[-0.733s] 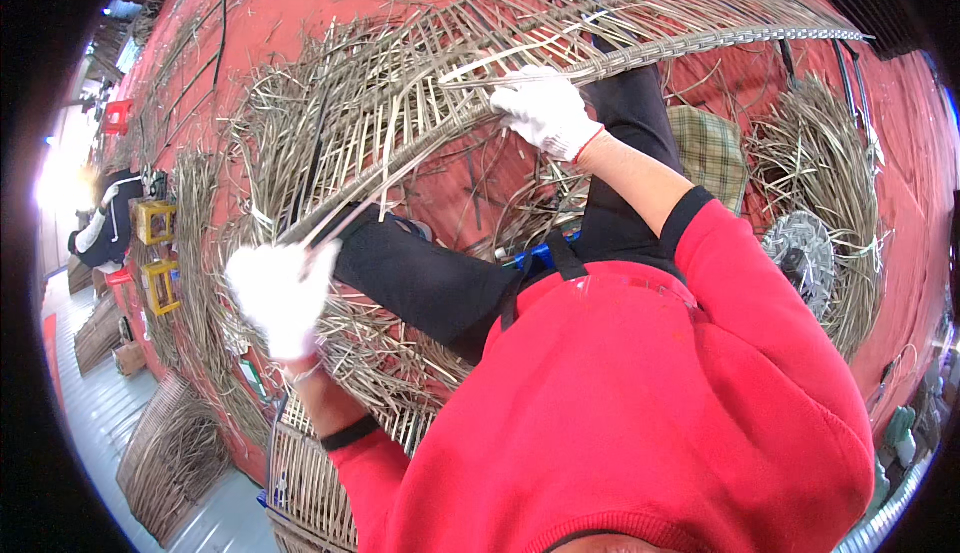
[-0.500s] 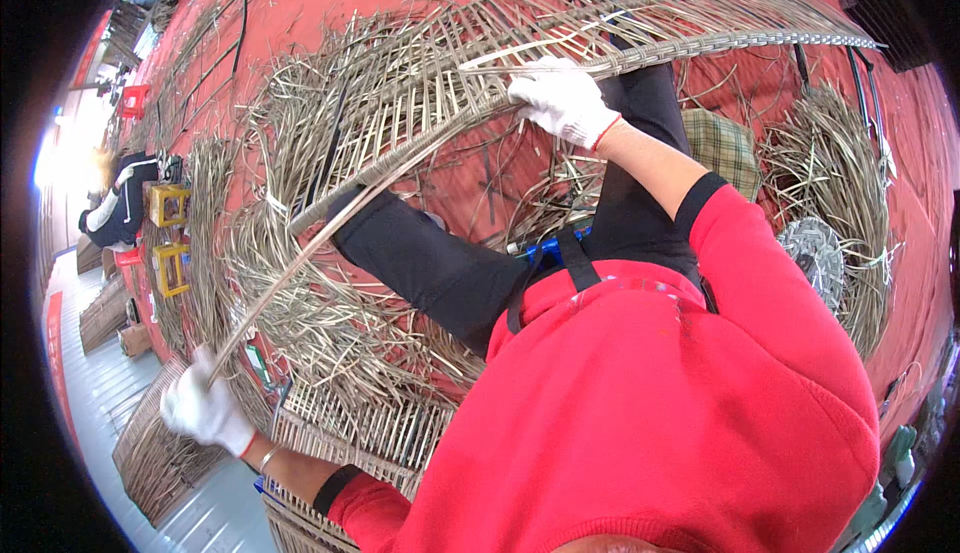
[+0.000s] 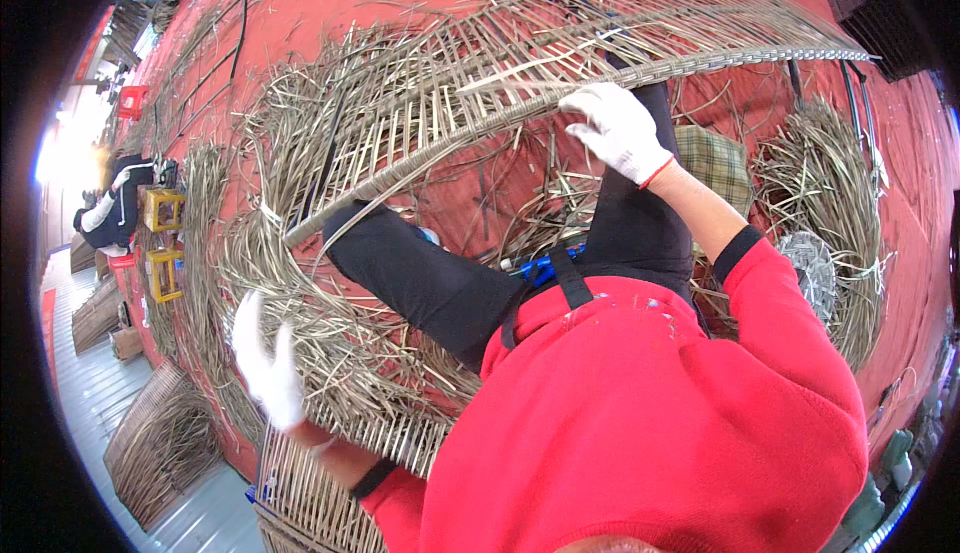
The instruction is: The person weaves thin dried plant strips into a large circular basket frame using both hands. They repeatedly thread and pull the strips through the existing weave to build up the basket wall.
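Right hand grips wicker panel; left hand seemingly free.

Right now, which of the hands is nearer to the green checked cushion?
The right hand: it grips the woven panel's rim just left of the cushion. The left hand is far off, among loose strands at lower left.

Blurred hand, hidden legs

The left hand is motion-blurred, its grip unreadable; the woven wicker panel covers the knees, and the distant seated person beyond the panel's left end is overexposed.
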Motion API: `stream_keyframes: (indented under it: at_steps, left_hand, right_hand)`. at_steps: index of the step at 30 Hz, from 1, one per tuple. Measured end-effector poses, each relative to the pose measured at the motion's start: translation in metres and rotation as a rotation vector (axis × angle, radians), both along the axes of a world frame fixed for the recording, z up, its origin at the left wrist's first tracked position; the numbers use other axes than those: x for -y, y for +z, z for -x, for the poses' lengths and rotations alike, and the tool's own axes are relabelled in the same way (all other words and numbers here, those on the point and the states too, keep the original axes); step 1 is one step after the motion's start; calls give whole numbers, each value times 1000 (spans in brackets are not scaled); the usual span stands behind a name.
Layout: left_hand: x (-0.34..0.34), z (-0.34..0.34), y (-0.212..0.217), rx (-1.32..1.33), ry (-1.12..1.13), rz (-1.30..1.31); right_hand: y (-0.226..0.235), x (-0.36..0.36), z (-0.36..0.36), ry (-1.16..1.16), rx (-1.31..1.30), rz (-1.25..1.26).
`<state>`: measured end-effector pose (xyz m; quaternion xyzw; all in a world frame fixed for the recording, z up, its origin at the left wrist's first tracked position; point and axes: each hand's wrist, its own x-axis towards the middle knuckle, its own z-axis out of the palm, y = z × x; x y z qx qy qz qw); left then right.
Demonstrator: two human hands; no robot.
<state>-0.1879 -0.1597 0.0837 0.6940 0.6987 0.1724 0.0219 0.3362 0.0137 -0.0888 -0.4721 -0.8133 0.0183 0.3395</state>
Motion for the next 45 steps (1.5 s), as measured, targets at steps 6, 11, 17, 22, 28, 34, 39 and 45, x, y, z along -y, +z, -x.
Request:
stream_keyframes:
  at_steps: [6, 11, 17, 22, 28, 34, 39, 45]
  left_hand:
    - [-157, -252, -116, 77, -522, -229]
    - [-185, -303, -173, 39, -553, -191]
    - [-198, -306, -199, 33, -555, -294]
    - [-202, -305, -200, 71, -592, -303]
    - [-201, -304, -186, 120, -600, -263]
    - [-205, -288, -167, 61, -427, -150]
    - [-232, -295, -170, 133, -554, -142]
    - [-250, -326, -176, 227, -582, -77]
  right_hand:
    - [-9, -14, 4, 17, 111, 31]
    - [-17, -19, 21, -87, 168, -38]
    - [-21, -22, 20, -81, 152, -121]
    - [-29, -24, 16, -25, 193, -57]
    - [-16, -29, 2, 97, 5, 47]
    - [6, -47, -34, 78, 60, 182]
    - [2, -88, -21, 317, 12, 423]
    - [4, -126, -15, -13, -681, 1085]
